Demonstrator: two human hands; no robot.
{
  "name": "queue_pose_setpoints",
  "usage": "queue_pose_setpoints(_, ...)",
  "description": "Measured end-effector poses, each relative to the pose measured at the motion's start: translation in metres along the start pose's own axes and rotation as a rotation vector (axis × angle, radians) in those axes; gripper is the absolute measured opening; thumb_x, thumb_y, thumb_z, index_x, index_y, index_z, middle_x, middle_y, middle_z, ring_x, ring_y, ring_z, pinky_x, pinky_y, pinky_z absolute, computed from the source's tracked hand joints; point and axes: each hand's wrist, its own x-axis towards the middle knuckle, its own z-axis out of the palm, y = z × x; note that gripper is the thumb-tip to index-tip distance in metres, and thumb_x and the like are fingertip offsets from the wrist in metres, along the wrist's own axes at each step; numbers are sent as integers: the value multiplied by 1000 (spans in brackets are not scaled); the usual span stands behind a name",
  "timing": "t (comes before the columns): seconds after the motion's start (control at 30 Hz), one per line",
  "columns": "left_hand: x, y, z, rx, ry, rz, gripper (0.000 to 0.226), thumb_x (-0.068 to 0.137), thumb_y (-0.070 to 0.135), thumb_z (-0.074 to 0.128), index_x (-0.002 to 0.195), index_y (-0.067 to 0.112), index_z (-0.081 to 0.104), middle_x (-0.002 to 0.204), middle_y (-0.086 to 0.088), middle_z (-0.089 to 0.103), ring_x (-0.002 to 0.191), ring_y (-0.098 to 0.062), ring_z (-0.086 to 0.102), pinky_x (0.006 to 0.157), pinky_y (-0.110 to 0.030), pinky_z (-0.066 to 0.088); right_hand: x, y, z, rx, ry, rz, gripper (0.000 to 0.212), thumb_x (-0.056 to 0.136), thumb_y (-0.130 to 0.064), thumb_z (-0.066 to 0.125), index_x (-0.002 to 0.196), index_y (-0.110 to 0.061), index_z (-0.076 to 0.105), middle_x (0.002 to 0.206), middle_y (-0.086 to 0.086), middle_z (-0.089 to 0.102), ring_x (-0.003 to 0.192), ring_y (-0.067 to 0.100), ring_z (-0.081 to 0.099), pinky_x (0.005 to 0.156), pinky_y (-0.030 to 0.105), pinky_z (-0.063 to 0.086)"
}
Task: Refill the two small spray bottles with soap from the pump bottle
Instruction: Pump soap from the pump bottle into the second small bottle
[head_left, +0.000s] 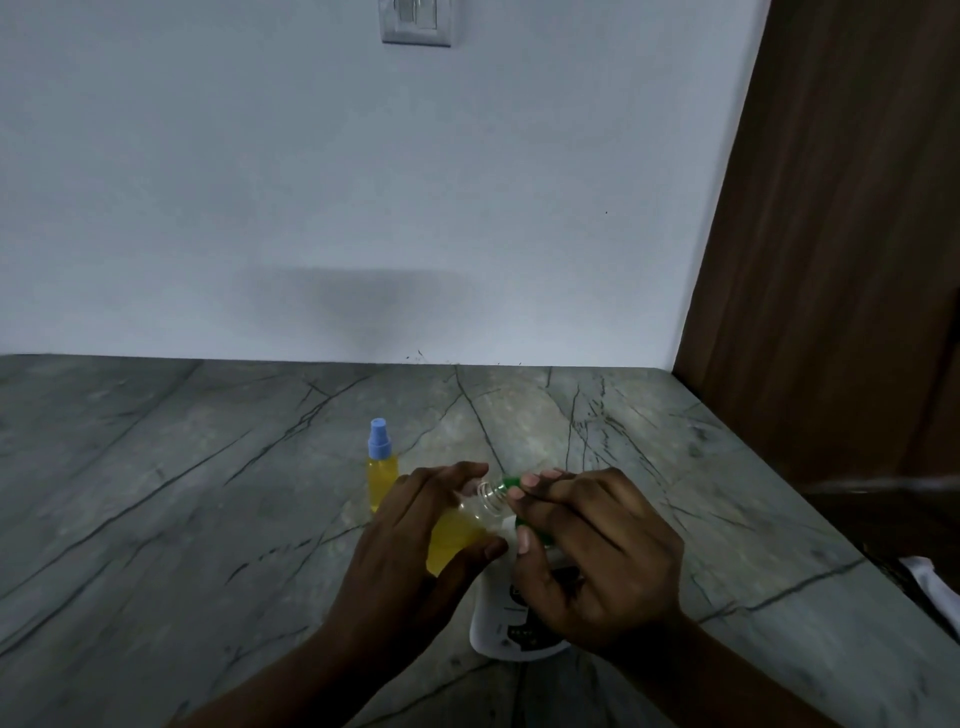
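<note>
1. The uncapped spray bottle (470, 519), part full of yellow liquid, is tilted just above the white pump bottle (498, 623).
2. The left hand (415, 530) curls its fingers around it.
3. The right hand (587, 551) pinches a green part (511, 482) at the neck.
4. The blue-capped spray bottle (383, 475) stands behind and to the left of the pump bottle, on the stone counter (156, 493).

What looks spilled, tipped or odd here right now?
No spill shows on the counter. Only the uncapped bottle, held by the left hand, leans with its open neck toward the right hand, which holds the green cap. The blue-capped bottle stands upright.
</note>
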Motion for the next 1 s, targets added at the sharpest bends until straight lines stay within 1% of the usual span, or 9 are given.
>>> queue_pose_setpoints(0.13,2,3,-1,-4,0,-11,48,77,53,57,121,45,42,117,39,43,104,20,43,83,0,35,4,1,-1,4,-8,21,19,79,-12,60,77,-2,76,81,7,72,76,19,67,72,25,53)
queue_pose_setpoints(0.23,4,6,-2,-38,4,-11,46,78,50,59,121,42,45,117,29,48,104,15,46,81,1,34,8,1,-5,13,-20,34,20,80,-12,59,80,-2,76,82,7,72,77,20,67,74,23,52)
queue_pose_setpoints(0.3,6,6,-3,-49,4,-9,45,79,49,59,121,39,46,116,25,49,103,13,48,80,0,35,11,1,-7,13,-39,36,21,82,-13,58,81,-3,76,83,7,72,78,20,67,73,24,52)
queue_pose_setpoints(0.47,5,7,-4,-93,2,-17,44,81,50,58,121,35,49,115,23,51,105,9,50,82,-2,36,14,0,-9,32,-56,54,21,84,-12,57,81,-1,75,83,8,71,78,21,66,71,28,51)
queue_pose_setpoints(0.57,5,8,-3,-106,2,-23,44,81,51,57,121,36,48,115,23,51,104,6,51,81,-3,37,15,-1,-9,26,-59,51,23,86,-13,56,81,-1,75,82,8,71,78,20,65,71,27,51)
queue_pose_setpoints(0.67,5,7,-3,-109,1,-24,44,81,49,58,121,36,48,115,22,52,104,5,52,82,-4,38,14,-2,-9,31,-48,58,25,88,-15,55,82,-1,75,83,8,71,77,21,66,69,28,51)
queue_pose_setpoints(0.8,4,6,-2,-85,3,-25,44,81,50,57,121,37,47,114,23,51,102,7,51,81,-3,37,9,-2,-5,19,-27,74,22,84,-13,57,82,-1,76,83,8,71,78,22,66,70,29,52)
queue_pose_setpoints(0.9,4,5,-1,-38,-5,-22,45,79,52,57,121,41,44,116,29,47,103,13,47,82,-2,36,5,-2,-2,4,-12,62,21,82,-11,58,82,-1,76,83,8,72,78,21,66,73,26,52)
queue_pose_setpoints(1.0,2,3,-1,-27,-11,-16,46,79,53,56,121,40,44,116,37,44,105,16,45,84,-1,35,2,-2,0,-6,-5,29,21,82,-10,58,80,0,76,84,9,73,81,18,65,75,27,52)
